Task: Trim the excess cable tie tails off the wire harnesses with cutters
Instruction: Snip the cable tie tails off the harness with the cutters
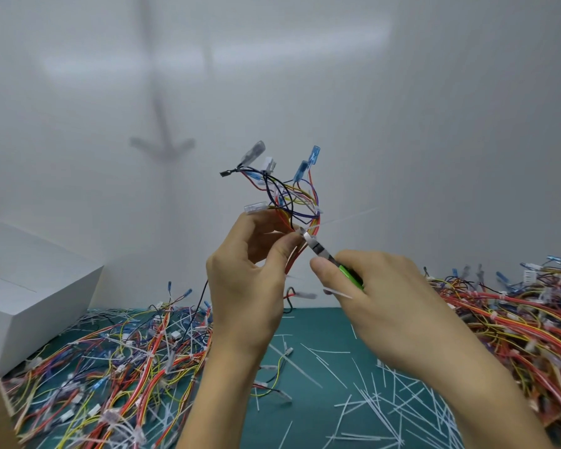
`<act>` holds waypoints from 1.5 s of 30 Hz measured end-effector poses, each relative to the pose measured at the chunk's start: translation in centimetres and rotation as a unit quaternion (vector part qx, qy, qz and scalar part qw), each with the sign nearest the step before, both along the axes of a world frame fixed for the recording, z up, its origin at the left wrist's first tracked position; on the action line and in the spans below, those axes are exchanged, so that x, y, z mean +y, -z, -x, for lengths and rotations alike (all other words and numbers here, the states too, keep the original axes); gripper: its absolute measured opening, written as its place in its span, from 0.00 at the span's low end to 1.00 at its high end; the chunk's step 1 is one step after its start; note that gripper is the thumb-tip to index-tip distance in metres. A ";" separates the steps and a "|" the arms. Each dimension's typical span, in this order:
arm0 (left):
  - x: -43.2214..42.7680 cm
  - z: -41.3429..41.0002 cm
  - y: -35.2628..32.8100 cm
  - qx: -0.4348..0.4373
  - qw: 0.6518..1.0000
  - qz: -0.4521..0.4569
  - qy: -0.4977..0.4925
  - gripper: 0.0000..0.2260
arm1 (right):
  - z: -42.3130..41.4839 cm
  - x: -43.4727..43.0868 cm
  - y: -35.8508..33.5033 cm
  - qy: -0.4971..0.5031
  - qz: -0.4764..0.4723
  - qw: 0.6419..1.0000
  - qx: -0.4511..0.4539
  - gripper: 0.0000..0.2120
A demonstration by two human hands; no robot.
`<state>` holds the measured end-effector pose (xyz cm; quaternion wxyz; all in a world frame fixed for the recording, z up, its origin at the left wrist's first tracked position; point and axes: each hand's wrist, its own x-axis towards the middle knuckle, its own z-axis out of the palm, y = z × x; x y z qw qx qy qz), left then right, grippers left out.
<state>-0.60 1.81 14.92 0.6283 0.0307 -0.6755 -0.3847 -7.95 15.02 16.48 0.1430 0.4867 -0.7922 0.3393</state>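
In the head view, the left hand (250,270) pinches a wire harness (289,196) raised above the worktop (318,322). The right hand (379,296) grips green-handled cutters (318,246), their tip at the root of a white cable tie tail (344,218). This looks like a cut being lined up. Next, the blades should probably close flush without nicking wires. There is open air around the harness, with harness heaps (110,367) on both sides below.

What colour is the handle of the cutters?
The cutters' handle is bright green, showing past the right hand in the head view.
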 end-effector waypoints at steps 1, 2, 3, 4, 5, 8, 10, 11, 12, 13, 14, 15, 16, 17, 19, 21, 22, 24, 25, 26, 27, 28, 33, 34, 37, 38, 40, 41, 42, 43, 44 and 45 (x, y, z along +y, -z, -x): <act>0.0 0.0 0.0 0.003 1.000 -0.006 0.002 0.08 | 0.1 -0.1 0.0 -0.010 0.003 1.000 -0.017 0.28; 0.0 -0.1 -0.1 0.007 1.000 -0.010 0.004 0.09 | 0.2 -0.2 0.0 -0.020 0.007 0.999 -0.035 0.29; 0.0 -0.2 -0.1 0.011 1.000 -0.013 0.008 0.10 | 0.3 -0.4 0.1 -0.033 0.009 0.998 -0.056 0.30; 0.0 -0.3 -0.1 0.014 1.000 -0.014 0.013 0.10 | 0.3 -0.5 0.1 -0.049 0.012 0.995 -0.083 0.31; 0.1 -0.3 -0.2 0.017 1.000 -0.014 0.016 0.11 | 0.4 -0.5 0.2 -0.067 0.014 0.991 -0.113 0.31; 0.1 -0.3 -0.2 0.014 1.000 -0.016 0.019 0.10 | 0.5 -0.6 0.2 -0.092 0.008 0.982 -0.167 0.31; 0.1 -0.2 -0.2 0.008 1.000 -0.018 0.017 0.09 | 0.6 -0.7 0.2 -0.082 0.009 0.986 -0.148 0.31; 0.0 -0.2 -0.1 0.005 1.000 -0.020 0.018 0.09 | 0.5 -0.7 0.2 -0.069 0.012 0.990 -0.122 0.30; 0.0 -0.2 -0.1 0.001 1.000 -0.021 0.020 0.09 | 0.5 -0.7 0.3 -0.052 0.015 0.994 -0.094 0.29; 0.0 -0.3 -0.1 -0.003 1.000 -0.022 0.022 0.10 | 0.4 -0.7 0.3 -0.035 0.016 0.997 -0.071 0.28; 0.0 -0.3 -0.2 -0.007 0.999 -0.023 0.023 0.10 | 0.3 -0.7 0.3 -0.022 0.016 0.998 -0.055 0.27; 0.0 -0.3 -0.2 -0.011 0.999 -0.024 0.023 0.10 | 0.2 -0.7 0.3 -0.011 0.013 0.999 -0.044 0.26; -0.1 -0.3 -0.2 -0.015 0.999 -0.025 0.021 0.10 | 0.1 -0.8 0.4 -0.003 0.009 0.999 -0.031 0.25; -0.1 -0.3 -0.2 -0.020 0.999 -0.025 0.018 0.10 | 0.1 -0.8 0.5 0.006 0.006 1.000 -0.016 0.24; -0.1 -0.3 -0.2 -0.033 0.999 -0.021 0.009 0.10 | 0.2 -0.8 0.6 0.019 0.006 1.000 0.012 0.23; -0.1 -0.3 -0.3 -0.044 0.999 -0.018 0.003 0.09 | 0.4 -0.8 0.8 0.024 0.010 0.999 0.028 0.22; -0.1 -0.4 -0.3 -0.049 0.999 -0.017 0.000 0.09 | 0.4 -0.8 0.8 0.024 0.010 0.999 0.032 0.22; 0.0 -0.5 -0.3 -0.058 0.998 -0.017 -0.004 0.09 | 0.6 -0.8 0.9 0.023 0.009 0.999 0.037 0.22; 0.0 -0.5 -0.4 -0.062 0.998 -0.016 -0.007 0.10 | 0.7 -0.8 0.9 0.023 0.008 0.999 0.037 0.22; 0.0 -0.6 -0.4 -0.065 0.998 -0.015 -0.010 0.10 | 0.7 -0.8 0.9 0.022 0.007 0.999 0.037 0.22; 0.0 -0.6 -0.5 -0.068 0.998 -0.014 -0.012 0.11 | 0.8 -0.8 0.9 0.022 0.005 0.999 0.036 0.22; 0.0 -0.6 -0.5 -0.070 0.997 -0.012 -0.015 0.12 | 0.8 -0.8 0.9 0.021 0.002 0.999 0.036 0.22; 0.2 -0.6 -0.4 -0.067 0.997 -0.007 -0.025 0.12 | 0.7 -0.7 0.8 0.010 -0.002 1.000 0.005 0.24; 0.2 -0.5 -0.4 -0.064 0.998 -0.007 -0.024 0.12 | 0.7 -0.7 0.7 0.005 0.000 1.000 -0.005 0.24; 0.3 -0.4 -0.4 -0.051 0.998 -0.005 -0.027 0.12 | 0.7 -0.8 0.6 -0.016 0.011 0.999 -0.035 0.27; 0.3 -0.4 -0.4 -0.045 0.999 -0.003 -0.028 0.12 | 0.8 -0.7 0.6 -0.023 0.012 0.999 -0.045 0.27; 0.4 -0.4 -0.4 -0.034 0.999 0.001 -0.028 0.13 | 0.9 -0.7 0.6 -0.036 0.015 0.997 -0.068 0.29; 0.4 -0.4 -0.4 -0.031 0.999 0.004 -0.028 0.13 | 0.9 -0.7 0.6 -0.045 0.016 0.995 -0.083 0.29; 0.5 -0.4 -0.4 -0.030 0.999 0.007 -0.029 0.12 | 0.9 -0.6 0.6 -0.054 0.017 0.994 -0.098 0.30; 0.5 -0.4 -0.4 -0.028 0.999 0.008 -0.028 0.12 | 0.9 -0.6 0.5 -0.062 0.018 0.992 -0.110 0.30; 0.5 -0.4 -0.4 -0.027 0.999 0.008 -0.027 0.12 | 0.9 -0.6 0.4 -0.066 0.017 0.991 -0.113 0.30; 0.5 -0.5 -0.4 -0.027 0.999 0.008 -0.024 0.12 | 0.9 -0.6 0.4 -0.063 0.015 0.992 -0.106 0.30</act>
